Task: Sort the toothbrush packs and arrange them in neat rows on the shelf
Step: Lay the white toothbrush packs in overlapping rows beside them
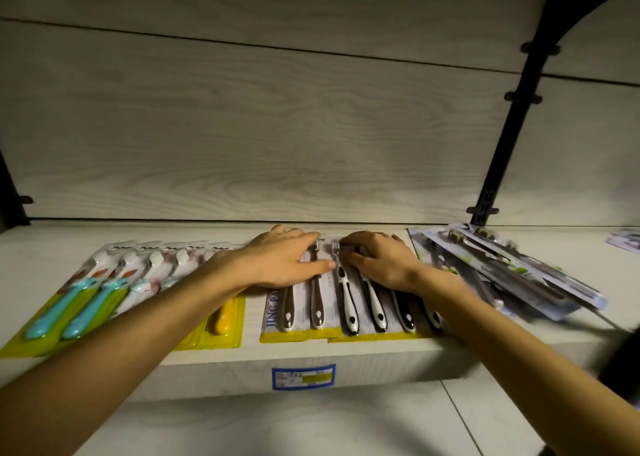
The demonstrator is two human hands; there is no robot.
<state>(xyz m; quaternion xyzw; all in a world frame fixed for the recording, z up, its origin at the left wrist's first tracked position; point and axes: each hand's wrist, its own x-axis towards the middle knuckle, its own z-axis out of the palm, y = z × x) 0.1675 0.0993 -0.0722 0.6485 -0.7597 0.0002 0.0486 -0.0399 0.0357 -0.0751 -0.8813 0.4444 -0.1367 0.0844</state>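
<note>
Yellow-backed card packs of black-and-white toothbrushes [349, 303] are lying at mid-shelf under both hands, left hand [287, 261] pressing flat, right hand [377, 261] seemingly curling onto one, risking overlapping packs skewing.

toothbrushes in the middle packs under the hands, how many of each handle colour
silver handles: 2
white handles: 2
black handles: 2, one partly hidden
total: 6
</note>
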